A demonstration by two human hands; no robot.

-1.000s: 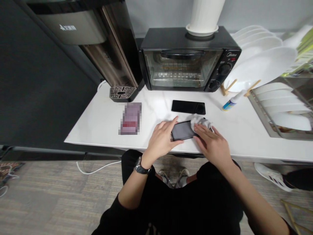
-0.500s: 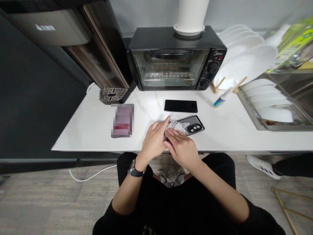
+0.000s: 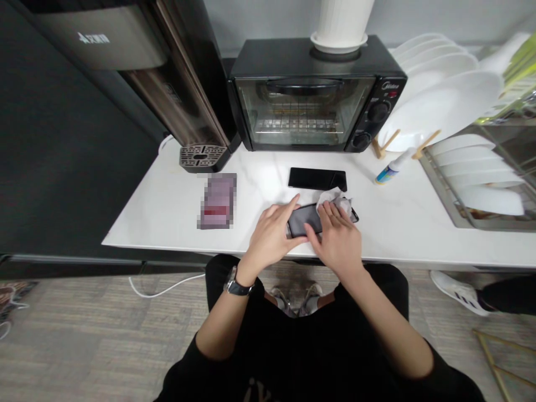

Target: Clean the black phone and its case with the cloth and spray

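Observation:
A phone case (image 3: 306, 220), grey with a black rim, lies near the counter's front edge. My left hand (image 3: 270, 233) steadies its left end, thumb at the near side and index finger at the far side. With fingers held together, my right hand (image 3: 340, 241) presses a crumpled white tissue (image 3: 337, 196) onto the case's right end. The tissue and fingers hide most of the camera cutouts there. Just behind the case, a black phone (image 3: 317, 178) rests flat on the counter.
A toaster oven (image 3: 301, 123) stands at the back, a white pot (image 3: 345, 25) on top. To the left are a drink dispenser (image 3: 201, 156) and a blurred purple packet (image 3: 220, 195). On the right are a small spray bottle (image 3: 388, 173), racked white plates (image 3: 439, 106) and a dish basket (image 3: 456, 209).
My right hand has slid the tissue rightward along the phone case, from its left part to the camera end. The case's left part is now uncovered. The view has shifted slightly.

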